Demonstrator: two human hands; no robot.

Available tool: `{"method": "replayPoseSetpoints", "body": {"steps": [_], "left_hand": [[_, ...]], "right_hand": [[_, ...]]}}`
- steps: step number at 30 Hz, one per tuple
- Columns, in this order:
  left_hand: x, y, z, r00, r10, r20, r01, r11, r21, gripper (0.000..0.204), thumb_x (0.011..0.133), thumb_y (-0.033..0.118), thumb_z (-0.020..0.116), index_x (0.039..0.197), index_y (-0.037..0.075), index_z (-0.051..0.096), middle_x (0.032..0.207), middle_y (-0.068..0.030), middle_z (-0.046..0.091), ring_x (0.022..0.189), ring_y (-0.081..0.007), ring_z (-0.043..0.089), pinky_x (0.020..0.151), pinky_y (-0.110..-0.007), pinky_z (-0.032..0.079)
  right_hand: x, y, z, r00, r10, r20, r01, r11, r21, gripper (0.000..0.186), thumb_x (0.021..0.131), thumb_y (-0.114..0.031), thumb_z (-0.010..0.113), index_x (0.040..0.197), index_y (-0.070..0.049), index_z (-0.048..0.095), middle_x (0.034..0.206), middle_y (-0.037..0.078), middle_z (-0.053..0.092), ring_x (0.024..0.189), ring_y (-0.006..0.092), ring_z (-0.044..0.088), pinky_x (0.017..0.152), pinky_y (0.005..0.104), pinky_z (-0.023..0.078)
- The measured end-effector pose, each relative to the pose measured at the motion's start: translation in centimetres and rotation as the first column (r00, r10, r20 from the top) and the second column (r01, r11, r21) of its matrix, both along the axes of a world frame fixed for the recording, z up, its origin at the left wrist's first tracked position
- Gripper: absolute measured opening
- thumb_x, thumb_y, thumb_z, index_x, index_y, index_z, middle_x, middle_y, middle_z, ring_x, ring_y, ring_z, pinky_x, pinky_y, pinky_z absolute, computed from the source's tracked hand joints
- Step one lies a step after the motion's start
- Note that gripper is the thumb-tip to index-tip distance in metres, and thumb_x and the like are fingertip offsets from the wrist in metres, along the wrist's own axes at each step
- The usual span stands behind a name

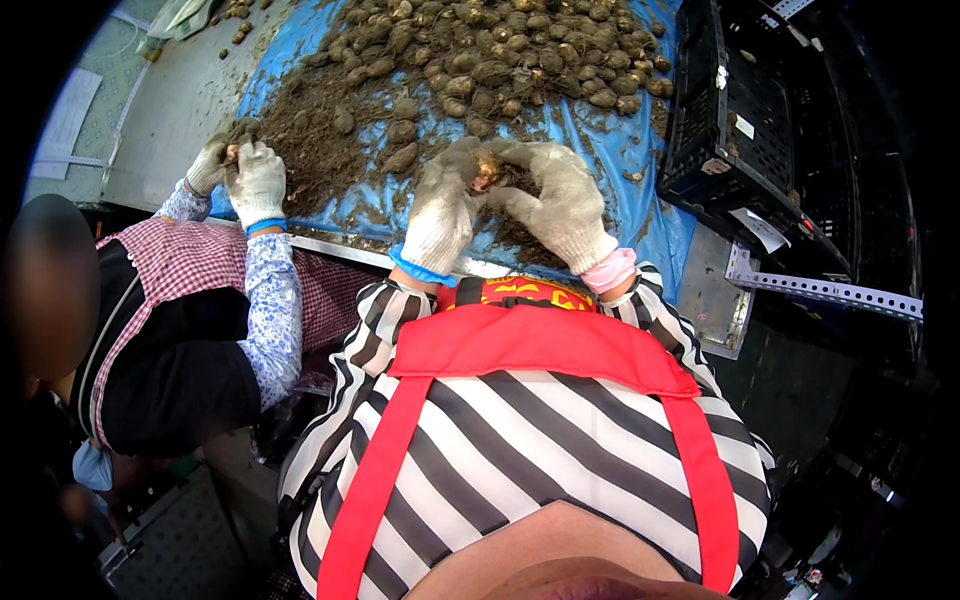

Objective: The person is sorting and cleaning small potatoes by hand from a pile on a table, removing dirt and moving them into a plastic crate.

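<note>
Up close, left hand and right hand, both gloved, pinch one small muddy tuber between their fingertips, fingers curled shut around it, long axis unclear. It sits dead centre, equally near both, above the blue sheet. Farther: tuber pile, black crate. A co-worker's hands work left.

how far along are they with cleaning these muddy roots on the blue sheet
Done: nothing clearly finished shows; loose soil lies on the blue sheet, and whether the black crate holds any can't be told. In hand: the left hand and right hand hold one root between them; a co-worker's hands work another. Left: a large pile of muddy roots.
</note>
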State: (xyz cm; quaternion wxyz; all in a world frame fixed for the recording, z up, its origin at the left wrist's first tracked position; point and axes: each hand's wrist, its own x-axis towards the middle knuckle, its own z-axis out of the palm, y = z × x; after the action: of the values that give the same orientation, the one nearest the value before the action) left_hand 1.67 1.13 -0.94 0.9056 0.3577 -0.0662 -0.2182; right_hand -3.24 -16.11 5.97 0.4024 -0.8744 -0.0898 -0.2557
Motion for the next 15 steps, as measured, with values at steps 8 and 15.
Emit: {"method": "replayPoseSetpoints", "body": {"steps": [8,15], "left_hand": [[-0.5,0.1,-0.6,0.998,-0.054,-0.022,0.052,0.996,-0.077,0.053,0.104,0.024,0.058,0.147,-0.002,0.042,0.142,-0.0214,0.053,0.127,-0.0329,0.057,0.108,-0.052,0.051],[-1.6,-0.7,1.4,0.994,0.009,-0.107,-0.005,0.999,0.042,0.046,0.106,0.026,0.053,0.141,-0.003,0.049,0.132,-0.0166,0.058,0.117,-0.025,0.062,0.102,-0.045,0.054]], "right_hand": [[1.6,-2.4,-2.5,0.927,-0.152,-0.344,0.116,0.986,-0.124,0.015,0.091,-0.017,0.066,0.101,-0.009,0.074,0.101,0.014,0.072,0.099,0.0352,0.068,0.087,0.0436,0.053],[0.5,-1.7,-2.1,0.992,0.077,-0.102,-0.064,0.99,0.128,0.028,0.086,-0.015,0.071,0.113,-0.006,0.073,0.112,0.015,0.072,0.108,0.0353,0.067,0.095,0.0433,0.052]]}}
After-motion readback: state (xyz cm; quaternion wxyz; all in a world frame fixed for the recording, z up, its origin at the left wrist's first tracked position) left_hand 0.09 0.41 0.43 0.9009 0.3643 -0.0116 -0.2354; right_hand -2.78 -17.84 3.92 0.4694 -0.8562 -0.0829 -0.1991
